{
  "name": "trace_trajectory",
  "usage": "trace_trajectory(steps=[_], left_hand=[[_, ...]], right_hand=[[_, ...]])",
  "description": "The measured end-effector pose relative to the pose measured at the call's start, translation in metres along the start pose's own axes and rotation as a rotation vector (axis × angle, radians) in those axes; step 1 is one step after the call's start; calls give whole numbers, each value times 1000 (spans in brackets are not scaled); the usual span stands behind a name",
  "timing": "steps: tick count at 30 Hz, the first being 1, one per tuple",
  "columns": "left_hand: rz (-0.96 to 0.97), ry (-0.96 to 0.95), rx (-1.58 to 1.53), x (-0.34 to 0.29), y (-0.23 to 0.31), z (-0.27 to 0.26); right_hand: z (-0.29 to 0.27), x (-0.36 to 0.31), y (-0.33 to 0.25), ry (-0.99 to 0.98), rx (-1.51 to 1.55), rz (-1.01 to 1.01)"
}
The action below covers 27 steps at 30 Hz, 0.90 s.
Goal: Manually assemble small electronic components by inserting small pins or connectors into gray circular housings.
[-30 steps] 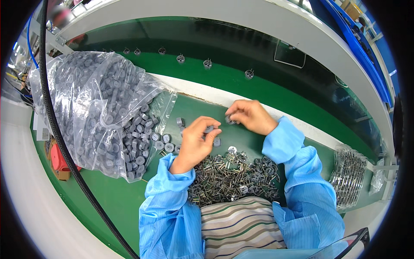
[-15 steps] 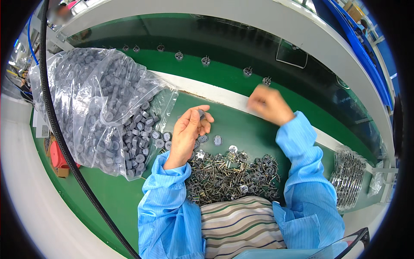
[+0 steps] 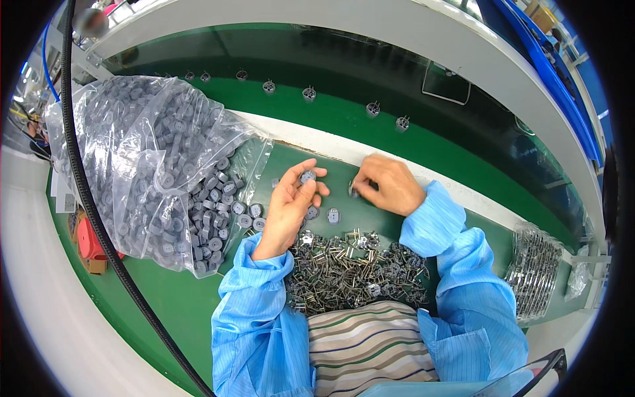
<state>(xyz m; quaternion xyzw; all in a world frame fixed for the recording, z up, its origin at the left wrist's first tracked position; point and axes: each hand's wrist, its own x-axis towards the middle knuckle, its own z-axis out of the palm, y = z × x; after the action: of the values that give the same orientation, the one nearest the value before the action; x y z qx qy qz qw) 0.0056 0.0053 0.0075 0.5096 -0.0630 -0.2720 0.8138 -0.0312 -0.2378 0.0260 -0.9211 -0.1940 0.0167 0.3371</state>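
Observation:
My left hand [image 3: 286, 210] is held palm up above the green bench, its thumb and fingers closed round a grey round plastic cap [image 3: 307, 176]. To its right, my right hand [image 3: 391, 185] pinches a small metal pin piece [image 3: 352, 188] between thumb and fingertips, apart from the cap. Two more grey caps lie below the hands, one loose cap [image 3: 333, 216] in the middle and another [image 3: 311, 212] beside my left hand. Nearer to me spreads a heap of metal pin pieces [image 3: 357, 271].
A big clear plastic bag [image 3: 142, 159] of grey caps spills open on the left. Beyond a white rail [image 3: 324, 145], several pinned round parts [image 3: 309, 93] stand on a green conveyor belt [image 3: 337, 109]. Stacked metal parts in clear packing [image 3: 531, 274] lie right. A black cable [image 3: 89, 192] crosses the left side.
My right hand has come from the rail down and left toward my left hand, and now pinches a metal pin piece. A shiny piece atop the heap is gone. Parts on the belt have shifted slightly left.

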Motion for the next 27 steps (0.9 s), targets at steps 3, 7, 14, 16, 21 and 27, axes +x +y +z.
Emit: trace_trajectory(steps=[3, 7, 14, 16, 21, 27], left_hand=[[101, 27, 138, 0, -2, 3], [78, -10, 235, -2, -1, 3], [157, 2, 318, -2, -15, 1], [162, -4, 341, -2, -12, 4], [169, -4, 380, -1, -15, 7], [344, -29, 548, -4, -25, 11]], right_hand=[[5, 1, 12, 203, -172, -12], [2, 1, 11, 126, -57, 106], [7, 3, 11, 104, -19, -129], [15, 3, 16, 131, 42, -50], [11, 2, 1, 180, 227, 192], [19, 1, -38, 257, 427, 84]])
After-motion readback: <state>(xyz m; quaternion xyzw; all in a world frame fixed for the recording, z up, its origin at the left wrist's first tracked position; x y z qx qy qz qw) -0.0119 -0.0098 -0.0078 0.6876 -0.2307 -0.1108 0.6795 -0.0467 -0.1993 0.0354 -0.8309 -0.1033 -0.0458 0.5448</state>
